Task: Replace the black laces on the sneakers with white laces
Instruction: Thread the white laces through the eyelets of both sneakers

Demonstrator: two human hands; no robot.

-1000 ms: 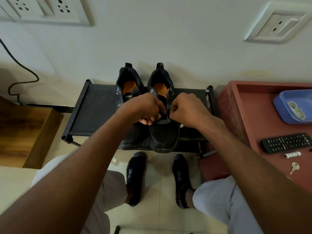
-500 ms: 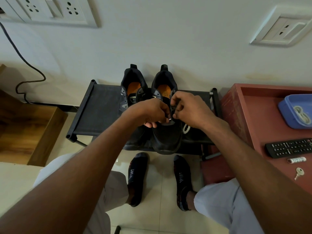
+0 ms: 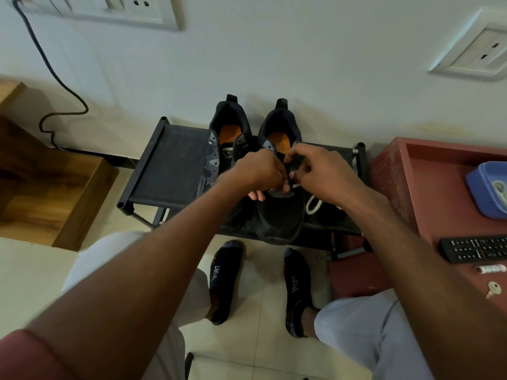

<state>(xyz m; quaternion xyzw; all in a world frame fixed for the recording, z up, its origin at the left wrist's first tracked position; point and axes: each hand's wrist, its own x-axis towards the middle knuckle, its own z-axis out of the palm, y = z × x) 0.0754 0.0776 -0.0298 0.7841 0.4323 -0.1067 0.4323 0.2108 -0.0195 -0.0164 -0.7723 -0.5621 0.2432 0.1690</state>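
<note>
Two black sneakers with orange insoles stand side by side on a low black rack (image 3: 170, 171), toes toward me. The left sneaker (image 3: 227, 135) has no hand on it. Both hands work over the lacing area of the right sneaker (image 3: 279, 215). My left hand (image 3: 258, 174) has its fingers curled at the eyelets, pinching the lace. My right hand (image 3: 315, 171) pinches at the same spot from the right. A white lace (image 3: 312, 205) loops down beside the shoe under my right wrist. The eyelets are hidden by my fingers.
A red table (image 3: 439, 193) on the right carries a blue tray (image 3: 488, 185), a remote (image 3: 474, 249), a small white tube (image 3: 491, 268) and a key (image 3: 493, 288). A wooden box (image 3: 41, 187) stands left. My socked feet (image 3: 227, 278) rest on the tile floor below the rack.
Both hands have stayed on the right sneaker's lacing, shifting slightly toward its tongue. More of the white lace loop shows beside the shoe now.
</note>
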